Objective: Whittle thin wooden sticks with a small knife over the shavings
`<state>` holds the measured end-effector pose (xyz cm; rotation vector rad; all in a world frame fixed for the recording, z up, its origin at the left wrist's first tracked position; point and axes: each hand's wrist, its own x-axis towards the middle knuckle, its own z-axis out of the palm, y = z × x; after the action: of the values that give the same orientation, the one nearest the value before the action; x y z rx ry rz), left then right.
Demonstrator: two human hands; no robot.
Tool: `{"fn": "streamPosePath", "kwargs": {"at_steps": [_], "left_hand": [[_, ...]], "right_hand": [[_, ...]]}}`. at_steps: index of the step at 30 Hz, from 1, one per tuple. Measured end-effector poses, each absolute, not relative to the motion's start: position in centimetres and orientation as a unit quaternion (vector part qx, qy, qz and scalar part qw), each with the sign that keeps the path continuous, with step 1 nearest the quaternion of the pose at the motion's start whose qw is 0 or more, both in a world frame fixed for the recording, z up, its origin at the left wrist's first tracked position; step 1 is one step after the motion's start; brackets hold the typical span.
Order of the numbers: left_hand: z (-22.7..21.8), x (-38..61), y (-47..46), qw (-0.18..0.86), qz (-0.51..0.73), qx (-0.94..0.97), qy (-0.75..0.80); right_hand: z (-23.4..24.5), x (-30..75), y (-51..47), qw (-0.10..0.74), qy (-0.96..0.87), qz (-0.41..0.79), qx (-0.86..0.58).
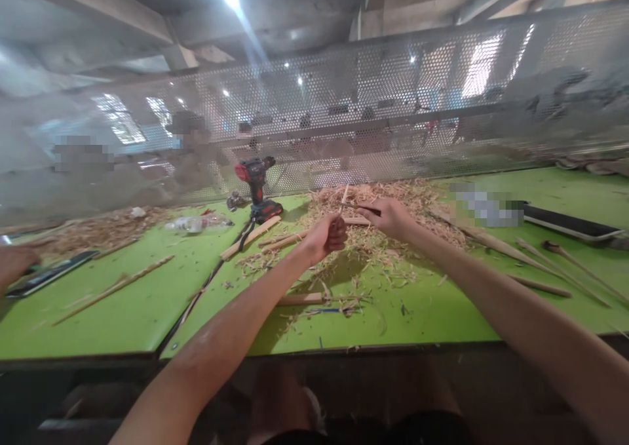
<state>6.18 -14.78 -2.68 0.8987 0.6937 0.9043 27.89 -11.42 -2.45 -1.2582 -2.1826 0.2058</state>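
Note:
My left hand [328, 238] is closed around a thin pale wooden stick [345, 193], whose pointed tip sticks up above the fingers. My right hand [390, 217] is wrapped round a slim carving knife [362, 207]. Its blade reaches left and meets or crosses the stick just above my left fingers; the exact contact is too small to tell. Both hands are over a heap of wood shavings [383, 251] on the green table [422, 317]. The lower part of the stick is hidden in my left fist.
A red and black cordless drill [256, 186] stands behind the hands, before a perforated metal screen [314, 130]. Long wooden sticks [511, 248] lie at right near a dark flat device [570, 222]. Another person's hand [17, 265] is at the far left, by a phone [54, 274].

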Motion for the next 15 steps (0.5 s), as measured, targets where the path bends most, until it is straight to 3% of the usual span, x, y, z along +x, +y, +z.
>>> {"fn": "streamPosePath", "kwargs": {"at_steps": [3, 6, 9, 12, 15], "left_hand": [[-3.1, 6.1, -14.4, 0.748, 0.421, 0.407, 0.312], [-3.6, 6.0, -14.0, 0.739, 0.429, 0.409, 0.321], [-3.9, 6.0, -13.8, 0.729, 0.435, 0.411, 0.333], [-3.8, 6.2, -13.9, 0.718, 0.445, 0.416, 0.337], [-3.4, 6.2, -14.2, 0.712, 0.452, 0.419, 0.335]], "right_hand": [[-2.1, 28.0, -11.7, 0.337, -0.800, 0.113, -0.484], [-1.5, 28.3, -11.6, 0.398, -0.754, 0.262, -0.452], [-0.9, 28.6, -11.4, 0.404, -0.720, 0.385, -0.414], [-1.1, 28.3, -11.4, 0.382, -0.737, 0.358, -0.428], [-1.9, 27.5, -11.6, 0.353, -0.787, 0.236, -0.448]]}}
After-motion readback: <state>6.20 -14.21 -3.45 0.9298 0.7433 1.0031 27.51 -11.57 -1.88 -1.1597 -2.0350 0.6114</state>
